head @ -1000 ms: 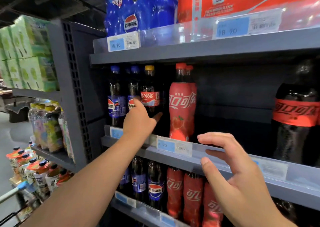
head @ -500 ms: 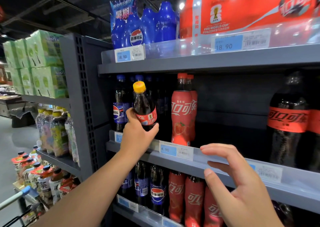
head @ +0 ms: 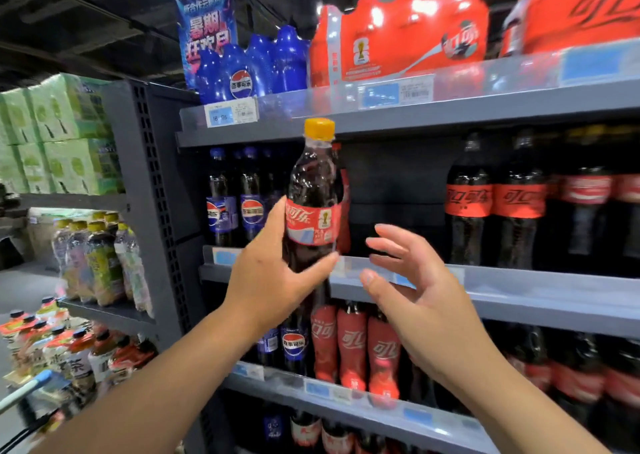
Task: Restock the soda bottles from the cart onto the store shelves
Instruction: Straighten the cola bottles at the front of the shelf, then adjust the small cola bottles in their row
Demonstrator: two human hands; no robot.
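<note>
My left hand (head: 268, 277) grips a cola bottle (head: 313, 190) with a yellow cap and red label, held upright in front of the middle shelf (head: 519, 290). My right hand (head: 412, 287) hovers just right of the bottle, fingers apart, holding nothing. Behind the bottle stand Pepsi bottles (head: 252, 200) at the left, and a red bottle is mostly hidden by it. A dark empty gap (head: 398, 190) in the shelf row lies right of the held bottle.
Large black cola bottles (head: 498, 197) fill the shelf's right side. Red multipacks (head: 398, 37) and blue Pepsi packs (head: 249, 69) sit on the top shelf. Red and Pepsi bottles (head: 349, 342) line the lower shelf. Tea bottles (head: 100, 263) and a cart handle (head: 24, 393) are at left.
My left hand has pulled the yellow-capped cola bottle out of the shelf row and brought it right and toward me. My right hand has risen closer to the bottle.
</note>
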